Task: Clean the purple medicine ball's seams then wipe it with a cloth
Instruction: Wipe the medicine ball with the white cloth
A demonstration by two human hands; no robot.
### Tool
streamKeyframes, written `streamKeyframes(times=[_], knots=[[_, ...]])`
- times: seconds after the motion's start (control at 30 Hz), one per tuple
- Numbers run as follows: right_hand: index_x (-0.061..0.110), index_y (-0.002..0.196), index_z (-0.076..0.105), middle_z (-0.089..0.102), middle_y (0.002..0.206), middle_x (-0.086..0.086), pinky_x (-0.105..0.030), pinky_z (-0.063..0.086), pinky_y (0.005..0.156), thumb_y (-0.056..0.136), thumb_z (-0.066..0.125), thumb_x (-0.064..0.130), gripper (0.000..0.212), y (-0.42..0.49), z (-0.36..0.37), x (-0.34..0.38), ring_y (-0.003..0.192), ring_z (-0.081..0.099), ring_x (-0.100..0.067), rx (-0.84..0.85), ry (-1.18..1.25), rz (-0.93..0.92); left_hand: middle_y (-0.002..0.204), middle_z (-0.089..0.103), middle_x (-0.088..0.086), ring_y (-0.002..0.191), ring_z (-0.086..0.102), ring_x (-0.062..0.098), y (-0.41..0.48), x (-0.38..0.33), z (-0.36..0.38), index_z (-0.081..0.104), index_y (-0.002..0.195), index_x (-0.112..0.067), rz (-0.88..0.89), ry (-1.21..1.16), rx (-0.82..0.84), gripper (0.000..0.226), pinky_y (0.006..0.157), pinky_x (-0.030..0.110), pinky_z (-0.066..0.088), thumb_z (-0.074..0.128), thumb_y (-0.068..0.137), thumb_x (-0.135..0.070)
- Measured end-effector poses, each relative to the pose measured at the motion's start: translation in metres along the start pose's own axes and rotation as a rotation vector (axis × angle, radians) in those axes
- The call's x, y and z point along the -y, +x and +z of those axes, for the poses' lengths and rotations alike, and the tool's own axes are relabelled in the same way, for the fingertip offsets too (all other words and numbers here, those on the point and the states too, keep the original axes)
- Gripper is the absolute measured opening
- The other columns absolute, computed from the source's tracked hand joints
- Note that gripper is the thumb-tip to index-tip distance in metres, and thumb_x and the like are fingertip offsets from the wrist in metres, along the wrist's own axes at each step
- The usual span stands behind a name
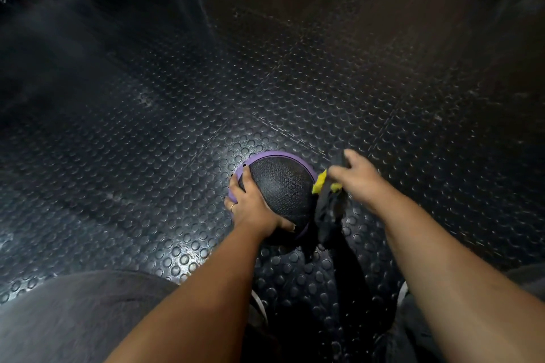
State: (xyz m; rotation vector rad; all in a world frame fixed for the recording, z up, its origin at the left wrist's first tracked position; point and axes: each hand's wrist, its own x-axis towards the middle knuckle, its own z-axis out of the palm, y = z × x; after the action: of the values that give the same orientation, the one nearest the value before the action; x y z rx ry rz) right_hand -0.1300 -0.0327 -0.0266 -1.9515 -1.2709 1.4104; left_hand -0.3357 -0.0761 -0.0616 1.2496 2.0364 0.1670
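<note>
Left hand (pixel 253 205) grips the ball (pixel 280 185) on the floor (pixel 147 126); right hand (pixel 358 178), beside the ball, clutches a dark cloth (pixel 327 215).

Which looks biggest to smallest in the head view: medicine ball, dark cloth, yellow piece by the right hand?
1. Medicine ball
2. Dark cloth, partly bunched and hanging, so its real size is unsure
3. Yellow piece, clearly smallest

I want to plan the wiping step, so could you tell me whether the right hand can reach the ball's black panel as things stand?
Probably yes: the right hand, holding the cloth, sits beside the ball, nothing between.
</note>
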Motion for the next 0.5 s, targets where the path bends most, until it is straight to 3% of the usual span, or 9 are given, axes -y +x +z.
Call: streamKeyframes(times=[0.07,0.13,0.23,0.37,0.5], knots=[[0.015,0.132,0.051,0.052,0.126,-0.011,-0.03,0.043,0.088,0.082,0.068,0.023,0.053,-0.004,0.016,-0.003,0.113,0.054,-0.029,0.013,-0.319,-0.093,0.161,-0.019,-0.006,0.147,0.0,0.045,-0.001,0.001,0.002,-0.014,0.153,-0.038,0.005,0.0,-0.007,0.165,0.114,0.063,0.03,0.102,0.036,-0.034],[0.017,0.144,0.039,0.041,0.135,-0.008,-0.032,0.04,0.096,0.087,0.064,0.023,0.063,-0.007,0.031,-0.004,0.12,0.048,-0.029,-0.012,-0.427,-0.133,0.161,-0.019,-0.007,0.147,0.0,0.045,0.0,0.003,0.003,-0.014,0.153,-0.038,0.006,-0.008,-0.007,0.165,0.114,0.061,0.03,0.102,0.036,-0.033],[0.02,0.139,0.048,0.037,0.136,0.001,-0.032,0.04,0.098,0.09,0.057,0.018,0.05,-0.01,0.049,-0.009,0.115,0.05,-0.026,-0.087,-0.432,-0.269,0.161,-0.019,-0.007,0.147,0.0,0.045,0.0,0.002,0.004,-0.013,0.154,-0.037,-0.003,-0.007,-0.008,0.166,0.115,0.061,0.028,0.102,0.035,-0.033],[0.032,0.135,0.053,0.038,0.14,0.006,-0.039,0.035,0.102,0.092,0.06,0.032,0.044,-0.01,0.065,-0.013,0.123,0.044,-0.02,-0.129,-0.48,-0.339,0.16,-0.021,-0.009,0.147,-0.003,0.046,-0.002,0.006,0.007,-0.013,0.155,-0.033,0.027,-0.01,-0.015,0.165,0.116,0.061,0.026,0.102,0.036,-0.033],[0.017,0.121,0.066,0.051,0.114,0.0,-0.028,0.042,0.09,0.092,0.06,0.015,0.029,-0.003,0.069,-0.017,0.102,0.054,-0.022,-0.211,-0.334,-0.394,0.158,-0.023,-0.013,0.148,-0.003,0.045,-0.008,0.005,0.013,-0.016,0.153,-0.035,0.026,0.006,-0.025,0.165,0.116,0.06,0.028,0.101,0.036,-0.036]])
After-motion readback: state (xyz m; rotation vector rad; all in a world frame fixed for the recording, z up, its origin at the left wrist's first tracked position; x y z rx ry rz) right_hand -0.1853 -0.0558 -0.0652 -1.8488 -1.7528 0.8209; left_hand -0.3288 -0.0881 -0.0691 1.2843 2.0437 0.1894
